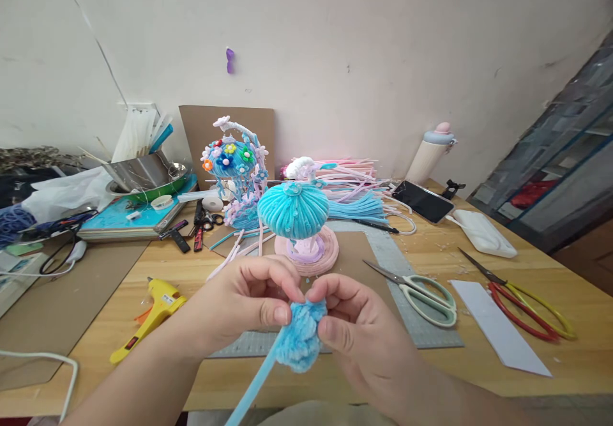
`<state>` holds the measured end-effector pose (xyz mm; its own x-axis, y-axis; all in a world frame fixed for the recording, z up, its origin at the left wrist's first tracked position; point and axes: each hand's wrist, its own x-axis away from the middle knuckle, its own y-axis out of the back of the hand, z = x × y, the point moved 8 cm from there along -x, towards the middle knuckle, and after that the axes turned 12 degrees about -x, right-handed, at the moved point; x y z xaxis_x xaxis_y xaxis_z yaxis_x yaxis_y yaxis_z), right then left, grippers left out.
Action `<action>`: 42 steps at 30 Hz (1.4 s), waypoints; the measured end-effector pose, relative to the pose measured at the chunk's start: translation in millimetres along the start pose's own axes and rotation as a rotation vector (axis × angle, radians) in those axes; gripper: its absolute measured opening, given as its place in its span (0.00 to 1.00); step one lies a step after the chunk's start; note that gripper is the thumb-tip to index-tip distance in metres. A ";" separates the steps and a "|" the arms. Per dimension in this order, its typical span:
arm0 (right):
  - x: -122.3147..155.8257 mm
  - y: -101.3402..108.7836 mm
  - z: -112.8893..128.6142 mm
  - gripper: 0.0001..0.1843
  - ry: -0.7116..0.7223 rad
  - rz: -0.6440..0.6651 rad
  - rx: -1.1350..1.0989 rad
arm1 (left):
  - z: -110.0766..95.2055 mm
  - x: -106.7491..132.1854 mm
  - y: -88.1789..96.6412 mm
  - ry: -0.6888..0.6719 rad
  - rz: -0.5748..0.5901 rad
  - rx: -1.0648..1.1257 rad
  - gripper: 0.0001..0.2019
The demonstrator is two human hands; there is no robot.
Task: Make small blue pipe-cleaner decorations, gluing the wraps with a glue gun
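Note:
Between both hands is a bunched light-blue pipe cleaner (301, 343), folded into a fluffy, petal-like shape, with a long straight end trailing toward the lower left. My left hand (261, 298) pinches its upper left side between thumb and fingers. On its right side my right hand (352, 324) grips it the same way. Just beyond the fingers stands a turquoise pleated dome (293, 210) above a round pink base (330, 253). Farther back at left, a finished-looking blue dome (226, 161) is covered in coloured pipe-cleaner flowers.
A yellow glue gun (156, 311) lies left of my arm. Green-handled scissors (426, 295), a white card strip (498, 327) and red-and-yellow-handled scissors (527, 308) lie on the right. Bundles of blue pipe cleaners (359, 207), a phone (422, 201) and a bottle (428, 158) are behind.

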<state>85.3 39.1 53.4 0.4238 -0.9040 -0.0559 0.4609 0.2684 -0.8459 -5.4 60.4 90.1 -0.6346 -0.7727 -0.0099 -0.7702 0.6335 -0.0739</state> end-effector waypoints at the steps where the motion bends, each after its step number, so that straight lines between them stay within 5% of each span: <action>1: 0.3 0.0 -0.3 0.12 0.000 -0.002 -0.003 | -1.2 -0.1 -0.4 -0.005 0.000 -0.006 0.04; 20: 2.1 0.0 -2.8 0.12 0.049 -0.018 0.037 | -15.0 8.3 -0.8 -0.055 -0.029 -0.425 0.08; 29: 1.6 -0.7 -2.9 0.21 0.058 0.008 0.007 | -17.9 8.1 -3.2 -0.052 -0.029 -0.397 0.08; 42: 1.5 -2.4 2.3 0.19 0.081 0.034 0.077 | -7.7 10.7 -0.4 -0.049 0.015 -0.195 0.08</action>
<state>86.6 37.9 56.6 0.3773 -0.9170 -0.1294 0.5072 0.3215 -0.7996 -12.4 52.1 97.7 -0.6462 -0.7609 -0.0589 -0.7612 0.6372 0.1207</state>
